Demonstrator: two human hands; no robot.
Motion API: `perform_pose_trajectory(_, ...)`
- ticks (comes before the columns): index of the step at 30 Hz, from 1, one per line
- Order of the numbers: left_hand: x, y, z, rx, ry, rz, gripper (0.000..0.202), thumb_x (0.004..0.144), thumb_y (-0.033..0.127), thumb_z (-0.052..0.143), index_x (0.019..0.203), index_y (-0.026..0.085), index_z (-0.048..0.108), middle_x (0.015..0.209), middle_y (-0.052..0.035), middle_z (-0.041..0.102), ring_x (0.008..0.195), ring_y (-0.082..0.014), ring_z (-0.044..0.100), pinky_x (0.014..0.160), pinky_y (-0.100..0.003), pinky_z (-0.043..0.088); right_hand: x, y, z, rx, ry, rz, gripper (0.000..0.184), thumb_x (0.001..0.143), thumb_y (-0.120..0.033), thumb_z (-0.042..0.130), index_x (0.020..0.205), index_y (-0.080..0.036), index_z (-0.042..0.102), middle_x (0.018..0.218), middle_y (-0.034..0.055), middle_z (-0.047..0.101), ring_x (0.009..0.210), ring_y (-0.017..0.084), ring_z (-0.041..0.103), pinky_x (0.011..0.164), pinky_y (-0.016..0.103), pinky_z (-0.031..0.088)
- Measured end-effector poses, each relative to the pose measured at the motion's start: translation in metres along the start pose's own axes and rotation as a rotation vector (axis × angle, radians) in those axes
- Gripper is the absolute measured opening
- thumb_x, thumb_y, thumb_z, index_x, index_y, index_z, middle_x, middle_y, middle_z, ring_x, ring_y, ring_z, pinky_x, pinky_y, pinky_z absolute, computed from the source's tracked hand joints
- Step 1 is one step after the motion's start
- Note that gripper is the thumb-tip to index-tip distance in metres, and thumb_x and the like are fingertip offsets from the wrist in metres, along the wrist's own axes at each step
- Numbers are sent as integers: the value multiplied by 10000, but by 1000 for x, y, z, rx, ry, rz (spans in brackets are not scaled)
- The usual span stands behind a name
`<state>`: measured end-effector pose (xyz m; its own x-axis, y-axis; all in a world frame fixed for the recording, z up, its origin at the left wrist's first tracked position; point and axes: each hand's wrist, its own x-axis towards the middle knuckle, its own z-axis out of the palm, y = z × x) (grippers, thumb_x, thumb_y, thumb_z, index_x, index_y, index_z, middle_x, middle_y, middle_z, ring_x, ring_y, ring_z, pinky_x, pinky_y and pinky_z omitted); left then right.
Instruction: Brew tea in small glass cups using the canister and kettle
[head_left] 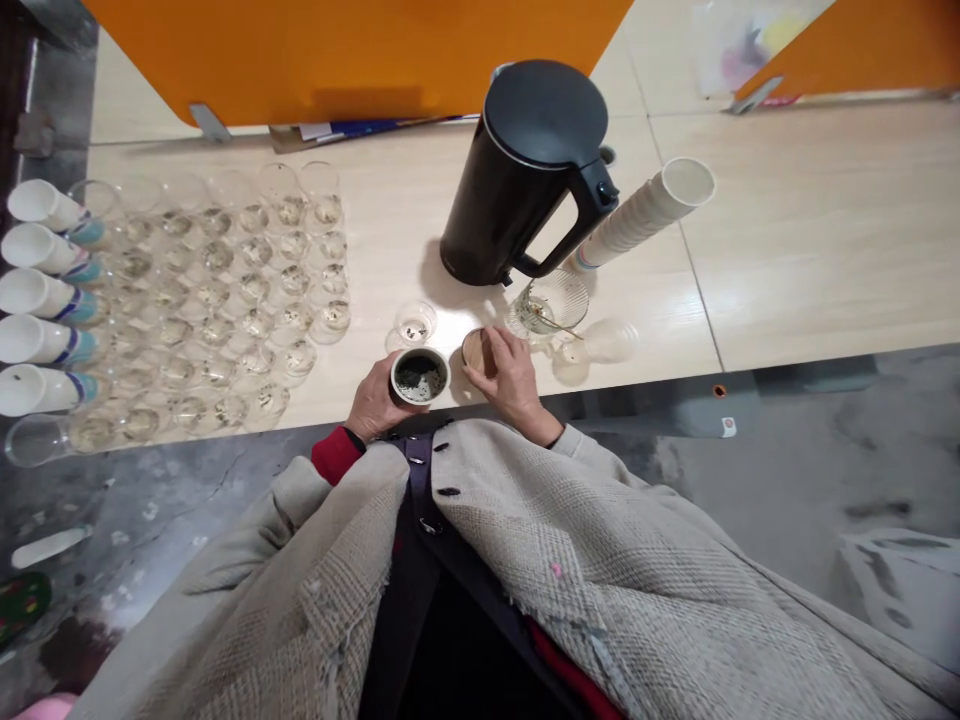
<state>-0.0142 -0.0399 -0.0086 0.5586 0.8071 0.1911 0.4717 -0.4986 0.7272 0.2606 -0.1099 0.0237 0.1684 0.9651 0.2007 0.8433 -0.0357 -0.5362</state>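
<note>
My left hand (373, 398) is closed round a small canister (420, 377) at the table's front edge. Dark, leaf-like bits, probably loose tea, show through its open top. My right hand (514, 380) has its fingers closed on the rim of a round wooden lid (478, 354), which is at the tabletop. Just behind the canister stands a clear plastic cup (415, 324) with a few dark bits at its bottom. A ribbed glass bowl (566, 292) with a thin stick in it is to the right, behind my right hand.
A black electric kettle (517, 170) stands behind my hands. To its right leans a stack of paper cups (645, 215). Rows of clear cups (217, 255) holding dark bits fill the left side, with several white paper cups (37, 295) beyond. Orange dividers (360, 55) rise at the back.
</note>
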Motion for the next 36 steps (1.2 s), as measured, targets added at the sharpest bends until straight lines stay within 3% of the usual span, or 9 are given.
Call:
perform_pose_trajectory(2,0,-1,0,-14,7,22,1012,728,618,915,1528,204,454,1445,-164,665,1344,-344,671,1137,-493,576,0,-16,-18,53,36,-59,769,971,-590,634,1614,-217,439,1543,201,543,1427,405,512,1207,677,424)
perform_pose_trajectory(5,0,-2,0,-26,3,39,1005,740,642,894,1528,200,455,1436,-163,669,1322,-343,682,1115,-486,588,4,-46,-33,137,-27,-223,806,976,-636,620,1646,-244,402,1588,190,517,1460,396,497,1218,659,432)
perform_pose_trajectory(8,0,-5,1,-35,2,58,987,770,662,852,1540,196,447,1435,-160,671,1304,-347,689,1099,-490,592,10,-71,-30,155,-156,-375,797,987,-655,599,1632,-218,430,1583,199,529,1460,384,497,1218,633,449)
perform_pose_trajectory(12,-2,-11,5,-48,15,69,952,821,696,776,1546,179,440,1455,-178,653,1320,-357,674,1114,-510,575,15,-85,-12,71,-292,-398,750,998,-617,605,1605,-200,466,1593,201,525,1475,387,469,1237,644,425)
perform_pose_trajectory(21,-5,-18,11,-19,-29,18,985,800,750,751,1546,186,440,1491,-198,619,1376,-378,626,1172,-544,523,10,-86,5,-128,-355,-370,802,985,-559,673,1639,-168,422,1690,214,428,1565,397,383,1326,673,256)
perform_pose_trajectory(24,-4,-18,10,-25,-23,28,979,811,743,743,1549,179,434,1483,-203,624,1356,-376,640,1145,-544,543,11,-86,8,-137,-360,-379,839,971,-551,706,1645,-150,408,1692,227,416,1560,404,385,1321,664,278)
perform_pose_trajectory(28,-3,-16,7,-36,-15,33,1003,790,690,809,1562,179,423,1479,-202,631,1347,-368,650,1129,-537,560,14,-82,10,-41,-366,-415,902,946,-632,699,1642,-143,398,1669,249,414,1534,416,390,1262,638,402)
perform_pose_trajectory(32,-1,-13,3,-26,-63,64,997,791,605,846,1595,207,412,1527,-194,605,1394,-374,617,1172,-572,529,10,-70,0,53,-323,-398,838,980,-572,673,1660,-197,359,1607,238,447,1469,409,448,1211,654,451)
perform_pose_trajectory(36,1,-11,0,-11,-81,128,887,842,522,820,1591,218,454,1523,-190,616,1408,-371,602,1177,-585,526,8,-55,-31,95,-152,-378,916,962,-573,693,1702,-230,276,1564,231,446,1435,422,483,1192,663,461)
